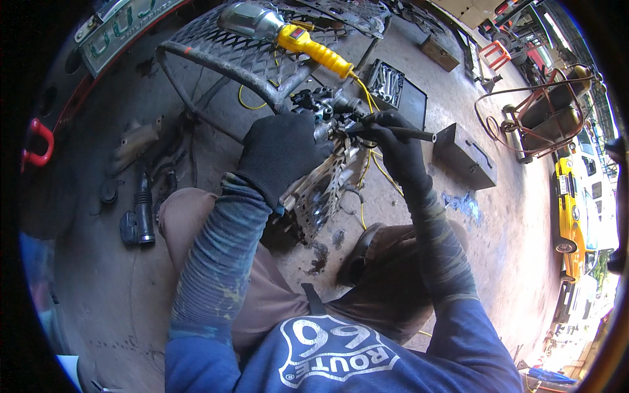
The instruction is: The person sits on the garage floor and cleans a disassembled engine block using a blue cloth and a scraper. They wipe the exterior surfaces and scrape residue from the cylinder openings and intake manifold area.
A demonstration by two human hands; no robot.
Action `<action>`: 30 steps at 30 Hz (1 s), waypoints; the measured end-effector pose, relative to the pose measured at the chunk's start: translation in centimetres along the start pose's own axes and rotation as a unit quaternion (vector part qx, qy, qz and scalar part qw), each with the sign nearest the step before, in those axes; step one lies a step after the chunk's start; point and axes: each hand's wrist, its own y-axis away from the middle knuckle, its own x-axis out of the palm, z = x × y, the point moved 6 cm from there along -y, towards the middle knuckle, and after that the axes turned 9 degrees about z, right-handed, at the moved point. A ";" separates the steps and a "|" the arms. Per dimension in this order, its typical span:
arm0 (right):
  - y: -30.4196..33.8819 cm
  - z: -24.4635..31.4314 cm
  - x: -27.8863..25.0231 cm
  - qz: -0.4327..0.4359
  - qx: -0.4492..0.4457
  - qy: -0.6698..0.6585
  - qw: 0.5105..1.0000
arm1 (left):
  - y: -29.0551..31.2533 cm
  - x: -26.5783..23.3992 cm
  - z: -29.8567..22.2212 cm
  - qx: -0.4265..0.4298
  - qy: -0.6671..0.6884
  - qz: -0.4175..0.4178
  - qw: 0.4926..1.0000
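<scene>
Black-gloved, the left hand point(282, 154) curls against the engine part point(316, 196), its grip hidden; the right hand point(396, 147) is closed round a bar point(416, 133). The part stands near the rack point(226, 65)'s edge; open floor point(508, 229) spreads beyond the toolbox point(464, 157).

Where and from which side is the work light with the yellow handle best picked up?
Probably by the middle of the work light's yellow handle, from above on the person's side: it is long, slim and uncovered, and angles toward the person, while the bulky silver head lies farther off. Avoid the cord at the handle's near end.
</scene>
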 end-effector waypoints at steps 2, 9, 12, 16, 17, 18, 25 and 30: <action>0.1 0.6 0.6 0.008 -0.013 0.049 0.999 | 0.0 0.2 0.0 -0.008 -0.001 0.020 1.000; -0.3 0.9 1.1 -0.004 -0.018 0.085 0.996 | -0.1 0.2 0.0 -0.009 -0.004 0.030 0.999; -0.6 0.4 1.1 -0.021 0.003 0.072 0.997 | -0.2 0.3 0.1 -0.014 -0.002 0.029 0.999; -0.8 1.2 1.5 -0.005 -0.043 0.093 0.995 | -0.1 0.3 0.0 -0.010 0.005 0.024 1.000; -0.7 1.1 1.4 -0.007 -0.029 0.092 0.995 | -0.1 0.2 0.0 -0.011 0.007 0.020 1.000; -0.7 1.1 1.3 -0.008 -0.029 0.085 0.996 | -0.1 0.1 0.0 -0.013 0.001 0.019 1.000; -0.9 0.9 1.4 0.011 -0.048 0.103 0.993 | -0.3 0.2 0.1 -0.027 0.004 0.046 0.999; -1.2 0.0 0.9 0.028 0.018 0.109 0.993 | 0.0 0.0 -0.1 -0.018 -0.004 0.020 1.000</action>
